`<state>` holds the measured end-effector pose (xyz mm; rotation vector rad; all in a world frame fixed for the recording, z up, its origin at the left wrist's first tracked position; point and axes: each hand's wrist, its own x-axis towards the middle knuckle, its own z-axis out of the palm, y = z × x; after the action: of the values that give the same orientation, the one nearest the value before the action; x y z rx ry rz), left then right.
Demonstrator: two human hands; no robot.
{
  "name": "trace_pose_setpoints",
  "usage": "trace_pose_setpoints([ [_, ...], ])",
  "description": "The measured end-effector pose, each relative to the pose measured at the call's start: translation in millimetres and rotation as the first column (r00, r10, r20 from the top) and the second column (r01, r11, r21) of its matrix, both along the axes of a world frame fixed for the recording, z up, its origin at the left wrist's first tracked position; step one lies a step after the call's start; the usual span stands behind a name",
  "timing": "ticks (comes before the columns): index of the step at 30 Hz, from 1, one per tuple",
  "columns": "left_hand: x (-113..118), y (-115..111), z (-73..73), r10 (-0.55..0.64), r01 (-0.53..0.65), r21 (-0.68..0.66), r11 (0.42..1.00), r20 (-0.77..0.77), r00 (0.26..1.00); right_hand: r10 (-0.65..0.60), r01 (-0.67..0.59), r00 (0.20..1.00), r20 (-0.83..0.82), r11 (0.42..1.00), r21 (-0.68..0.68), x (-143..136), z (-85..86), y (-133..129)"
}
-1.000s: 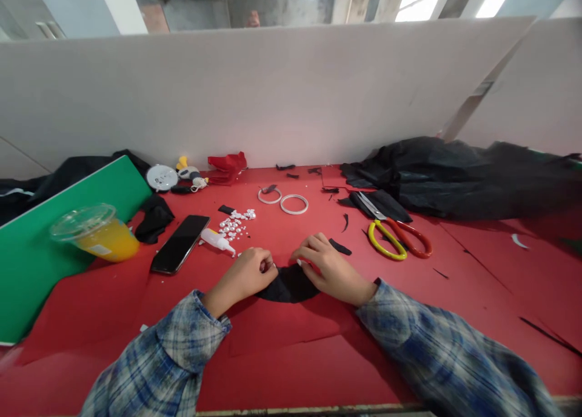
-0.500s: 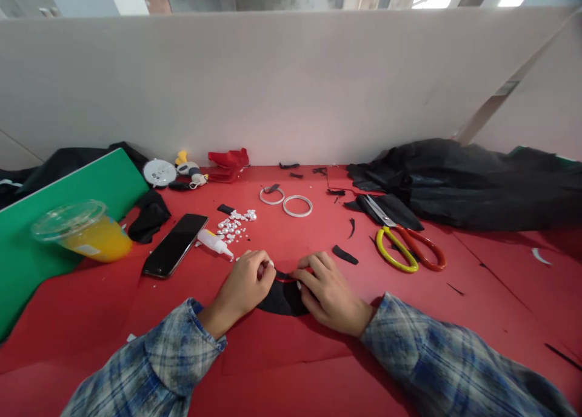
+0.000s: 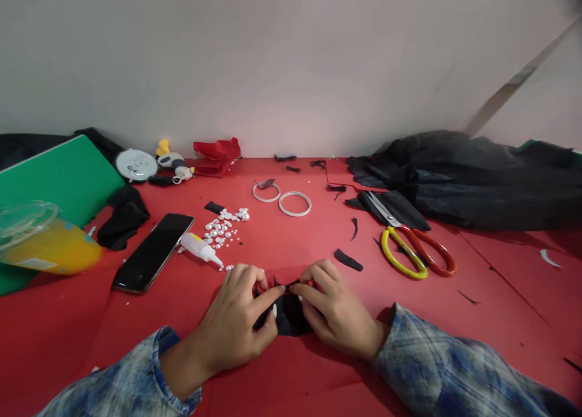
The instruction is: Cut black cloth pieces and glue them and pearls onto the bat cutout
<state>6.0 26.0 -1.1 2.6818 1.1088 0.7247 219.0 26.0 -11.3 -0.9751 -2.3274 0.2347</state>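
Observation:
Both my hands meet low in the middle of the head view, on a small piece of black fabric [image 3: 290,316]. My left hand [image 3: 240,317] pinches its left side and upper edge, with the thumb low and the forefinger reaching toward the centre. From the other side my right hand [image 3: 335,311] grips the upper right edge between thumb and fingers. The fabric's lower edge curves, and its top looks folded or bunched at the fingertips. Part of it is hidden under the fingers. A white glue bottle [image 3: 200,250] lies beyond my left hand, beside loose white pearl beads [image 3: 220,229].
Two white rings [image 3: 295,204] lie at mid-table. Scissors [image 3: 404,241] with yellow and red handles rest on the right near black fabric [image 3: 482,183]. A phone [image 3: 154,253], a cup of orange drink [image 3: 54,247] and a green board [image 3: 59,168] are leftward. Black scraps [image 3: 348,260] are scattered about.
My left hand has shifted its grip, its forefinger now extended along the fabric's top edge. My right hand keeps its hold. The camera view has tilted down.

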Motion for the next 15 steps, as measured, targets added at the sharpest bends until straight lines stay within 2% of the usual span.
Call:
trace_pose_setpoints([
  [8, -1.5, -0.7, 1.8, -0.006, 0.006, -0.051, 0.999, 0.007, 1.0, 0.028, -0.029, 0.999, -0.017, 0.999, -0.027, 1.4, 1.2, -1.0],
  [15, -0.3, -1.1, 1.7, -0.002, 0.004, -0.076, 0.997, 0.029, 1.0, 0.006, -0.006, 1.0, -0.012, 0.999, -0.033, 1.1, 1.3, -0.7],
])
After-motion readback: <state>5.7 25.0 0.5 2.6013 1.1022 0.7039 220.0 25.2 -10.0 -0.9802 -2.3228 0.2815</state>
